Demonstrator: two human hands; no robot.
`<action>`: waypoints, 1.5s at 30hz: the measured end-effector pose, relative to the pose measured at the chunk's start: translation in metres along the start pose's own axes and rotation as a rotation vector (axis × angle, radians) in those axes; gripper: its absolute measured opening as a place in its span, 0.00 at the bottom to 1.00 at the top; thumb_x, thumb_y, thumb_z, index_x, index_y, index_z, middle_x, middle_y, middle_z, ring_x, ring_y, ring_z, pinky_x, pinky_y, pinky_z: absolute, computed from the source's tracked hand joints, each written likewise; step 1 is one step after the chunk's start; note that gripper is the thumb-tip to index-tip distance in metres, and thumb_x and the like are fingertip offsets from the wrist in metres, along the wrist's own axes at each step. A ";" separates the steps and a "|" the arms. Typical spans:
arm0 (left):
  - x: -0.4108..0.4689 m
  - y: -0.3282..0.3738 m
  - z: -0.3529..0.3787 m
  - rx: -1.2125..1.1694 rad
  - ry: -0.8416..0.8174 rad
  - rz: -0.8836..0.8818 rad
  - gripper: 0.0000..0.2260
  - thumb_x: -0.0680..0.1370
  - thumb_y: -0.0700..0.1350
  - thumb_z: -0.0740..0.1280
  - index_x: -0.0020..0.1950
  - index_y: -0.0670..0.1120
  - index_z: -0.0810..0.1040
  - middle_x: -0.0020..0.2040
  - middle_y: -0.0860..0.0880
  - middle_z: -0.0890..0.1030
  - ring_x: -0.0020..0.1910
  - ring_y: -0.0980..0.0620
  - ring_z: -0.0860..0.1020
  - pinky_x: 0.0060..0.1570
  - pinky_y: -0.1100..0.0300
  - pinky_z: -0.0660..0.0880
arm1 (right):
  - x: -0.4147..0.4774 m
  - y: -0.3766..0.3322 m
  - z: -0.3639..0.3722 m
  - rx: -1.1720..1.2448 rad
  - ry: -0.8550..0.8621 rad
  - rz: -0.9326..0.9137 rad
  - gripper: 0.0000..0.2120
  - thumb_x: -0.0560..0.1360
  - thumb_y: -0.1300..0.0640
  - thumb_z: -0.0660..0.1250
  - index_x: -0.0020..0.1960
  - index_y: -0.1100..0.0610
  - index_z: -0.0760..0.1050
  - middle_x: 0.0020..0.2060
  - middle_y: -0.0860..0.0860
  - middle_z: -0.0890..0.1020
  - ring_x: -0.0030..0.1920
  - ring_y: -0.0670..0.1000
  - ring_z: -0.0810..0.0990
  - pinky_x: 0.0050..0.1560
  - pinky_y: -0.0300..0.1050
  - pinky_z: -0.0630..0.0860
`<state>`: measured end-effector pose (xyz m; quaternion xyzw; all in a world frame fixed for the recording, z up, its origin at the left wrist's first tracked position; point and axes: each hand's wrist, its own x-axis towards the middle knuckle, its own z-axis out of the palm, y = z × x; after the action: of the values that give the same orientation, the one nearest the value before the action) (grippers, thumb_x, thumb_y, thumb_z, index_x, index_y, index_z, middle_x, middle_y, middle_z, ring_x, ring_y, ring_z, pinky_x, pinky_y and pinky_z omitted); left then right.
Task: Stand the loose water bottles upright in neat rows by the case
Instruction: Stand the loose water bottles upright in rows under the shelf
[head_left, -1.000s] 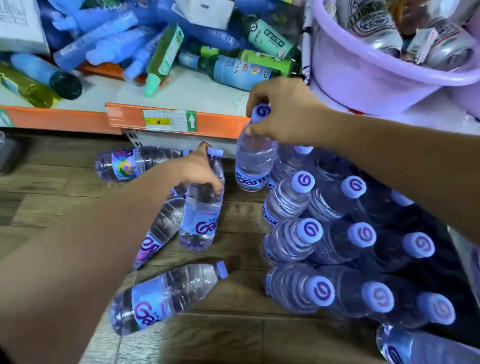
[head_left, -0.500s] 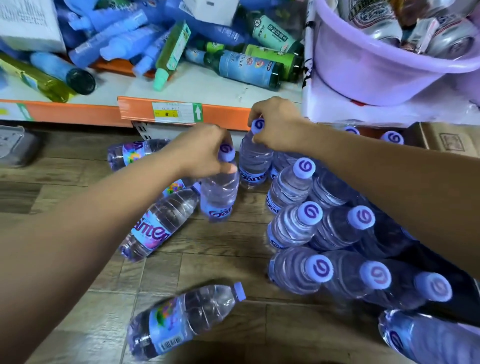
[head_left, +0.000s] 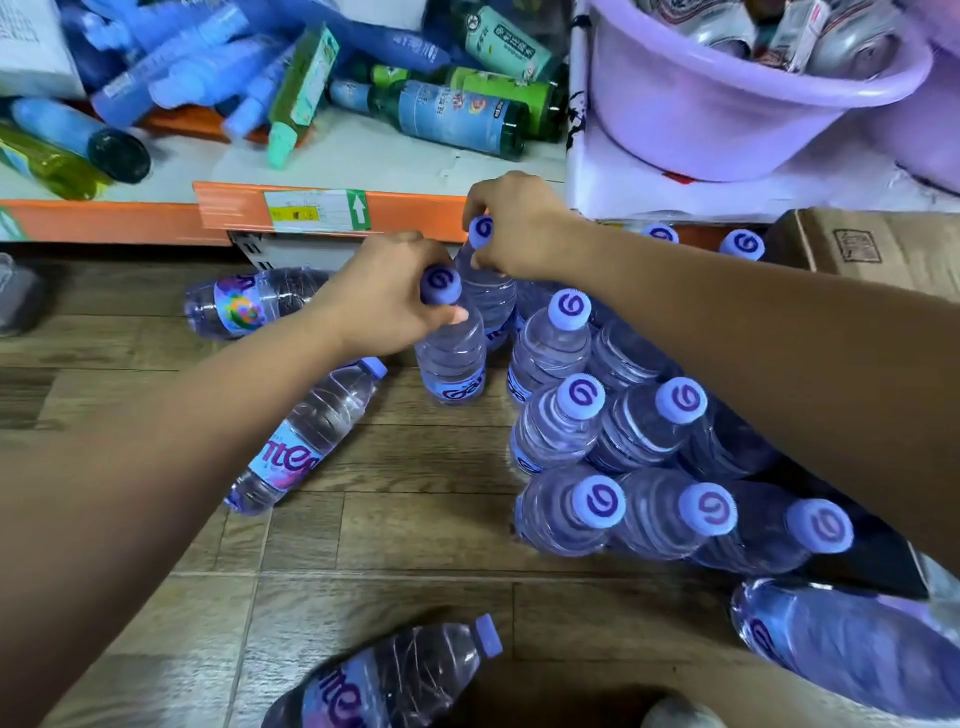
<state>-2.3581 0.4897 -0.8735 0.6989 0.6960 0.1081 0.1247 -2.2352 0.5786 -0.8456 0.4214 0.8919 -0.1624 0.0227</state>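
Since a second ago the left hand (head_left: 384, 301) has brought its clear plastic water bottle with a lilac cap (head_left: 452, 358) in from its outer side. That bottle stands upright on the wood-look plank floor (head_left: 415, 545) just beside the second clear bottle (head_left: 491, 301), which the right hand (head_left: 519, 228) pinches at the neck below the cap. The left hand's fingers and thumb curl round the first bottle's neck; its blue label shows purple letters "Ga" (the rest turns out of sight). Every cap carries a purple swirl like a "G". Under the right forearm stand the rows of upright bottles (head_left: 644, 431), touching one another. Below the left wrist a loose bottle (head_left: 306, 441) lies on its side, label reading "nte". A lying bottle with a rainbow-coloured label (head_left: 244, 304) sits on the left hand's outer side. A third lying bottle (head_left: 395, 675) and a fourth lying bottle (head_left: 841, 644) are well short of both hands. Beyond the hands runs an orange shelf edge (head_left: 234, 213) bearing a white and yellow price tag with a green arrow panel (head_left: 317, 210), print too small to read. Past the right forearm sit a lilac plastic basin (head_left: 727, 130) and a brown cardboard box (head_left: 872, 244).
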 end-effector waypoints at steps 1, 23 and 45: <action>0.000 0.000 0.000 -0.016 0.014 -0.007 0.16 0.70 0.50 0.72 0.51 0.40 0.78 0.48 0.41 0.79 0.49 0.43 0.75 0.47 0.60 0.65 | 0.000 0.000 -0.001 0.008 -0.003 -0.003 0.14 0.74 0.62 0.65 0.60 0.59 0.75 0.48 0.53 0.74 0.59 0.56 0.74 0.50 0.45 0.73; -0.003 0.014 0.010 -0.072 -0.075 0.166 0.24 0.70 0.46 0.73 0.64 0.42 0.74 0.62 0.42 0.76 0.61 0.44 0.74 0.63 0.59 0.67 | -0.011 0.003 -0.008 0.054 -0.054 0.066 0.23 0.74 0.60 0.64 0.68 0.61 0.66 0.64 0.60 0.71 0.60 0.59 0.74 0.52 0.47 0.73; -0.060 -0.084 0.013 0.065 -0.337 -0.254 0.25 0.76 0.60 0.60 0.65 0.44 0.71 0.60 0.40 0.78 0.57 0.42 0.76 0.57 0.49 0.74 | -0.118 -0.105 0.086 -0.160 -0.451 -0.361 0.15 0.74 0.63 0.61 0.59 0.61 0.76 0.58 0.59 0.78 0.58 0.62 0.78 0.49 0.47 0.75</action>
<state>-2.4339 0.4294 -0.9120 0.6175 0.7508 -0.0493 0.2295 -2.2474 0.4023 -0.8781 0.2060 0.9349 -0.1826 0.2239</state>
